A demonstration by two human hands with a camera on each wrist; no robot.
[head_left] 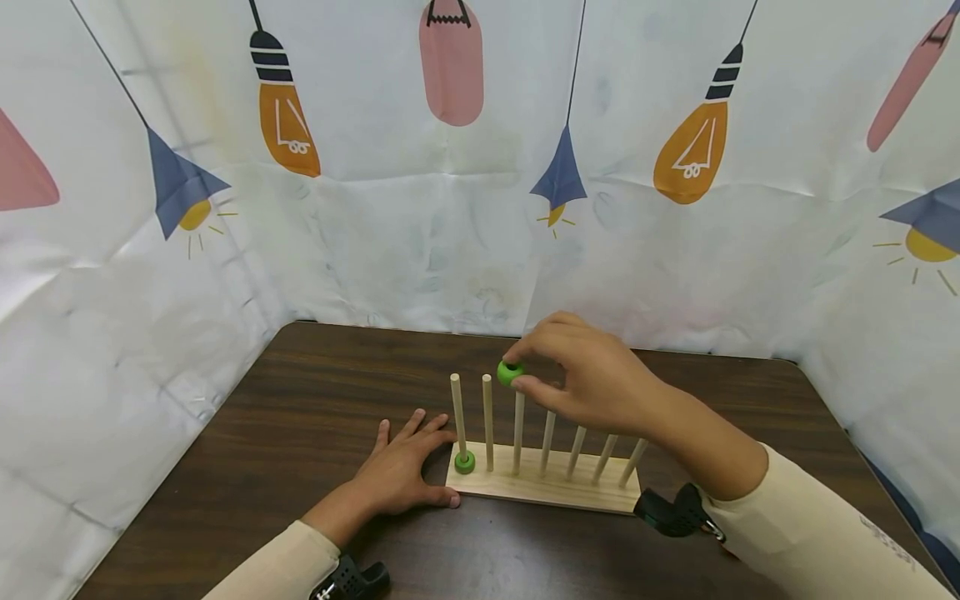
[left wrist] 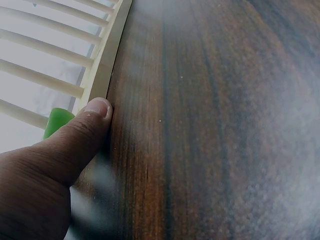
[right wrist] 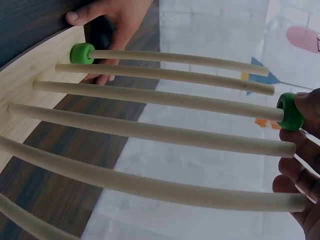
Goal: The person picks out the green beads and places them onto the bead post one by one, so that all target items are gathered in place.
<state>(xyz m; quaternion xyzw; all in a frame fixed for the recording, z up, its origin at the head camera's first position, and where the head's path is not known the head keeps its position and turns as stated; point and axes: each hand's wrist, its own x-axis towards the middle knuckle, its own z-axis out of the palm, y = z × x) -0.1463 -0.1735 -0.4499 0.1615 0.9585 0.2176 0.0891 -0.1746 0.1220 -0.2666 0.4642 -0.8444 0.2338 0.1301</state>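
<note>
On the dark worktop [head_left: 300,400] the left hand [head_left: 401,475] lies flat, fingers straight, thumb against the wooden peg base [head_left: 540,487]. A green bead [head_left: 465,461] sits low on the leftmost upright peg. Beyond, the right hand's [head_left: 592,379] fingers pinch a second green bead [head_left: 510,372] at the third peg's tip, hole facing along the peg.

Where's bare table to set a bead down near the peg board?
Free: the table behind the peg board, and left of the left hand. Crowded: the board's left end and above the pegs, where the right hand pinches a green bead.

Left hand [left wrist: 45,170] thumb against wooden base [left wrist: 107,60]; green ring [left wrist: 57,120] behind.
</note>
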